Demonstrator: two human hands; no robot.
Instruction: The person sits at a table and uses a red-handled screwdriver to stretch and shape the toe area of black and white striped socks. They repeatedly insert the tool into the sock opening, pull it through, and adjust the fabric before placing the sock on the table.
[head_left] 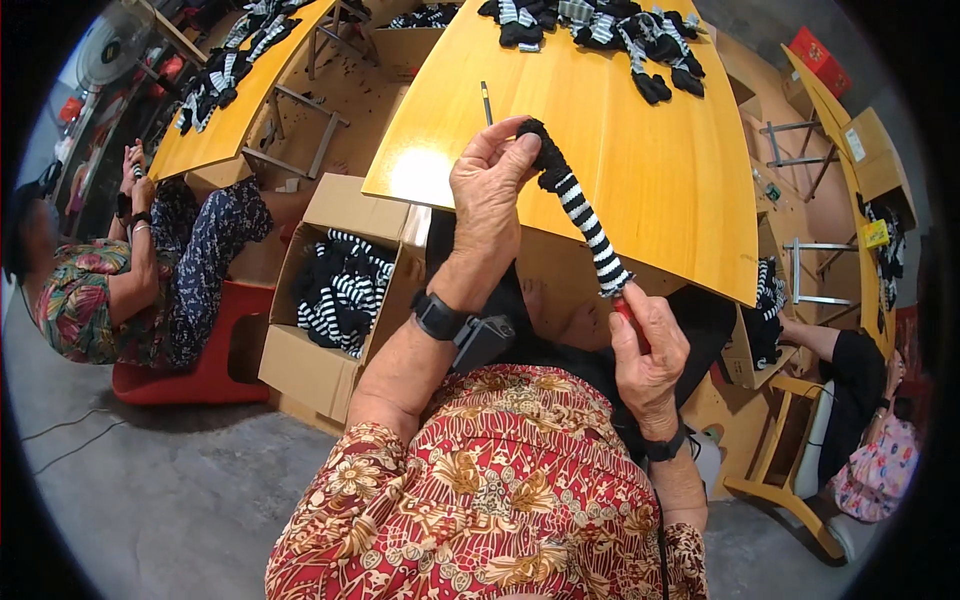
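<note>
A narrow knitted sock [591, 228] with black and white stripes and a black end stretches slantwise between my two hands, in front of the yellow table's near edge. My left hand [487, 185] pinches the black end between thumb and fingers, at the upper left of the sock. Lower right, my right hand [650, 350] is closed around a red-handled tool [626, 313] at the sock's striped end. Most of that tool is hidden by my fingers and the knit, so its kind does not show.
The yellow table [440, 130] carries a dark pen-like stick [486, 103] and a pile of striped socks [610, 35] at its far side. An open cardboard box [310, 375] of socks stands to my left. One person [110, 290] sits at left, another [870, 460] at right.
</note>
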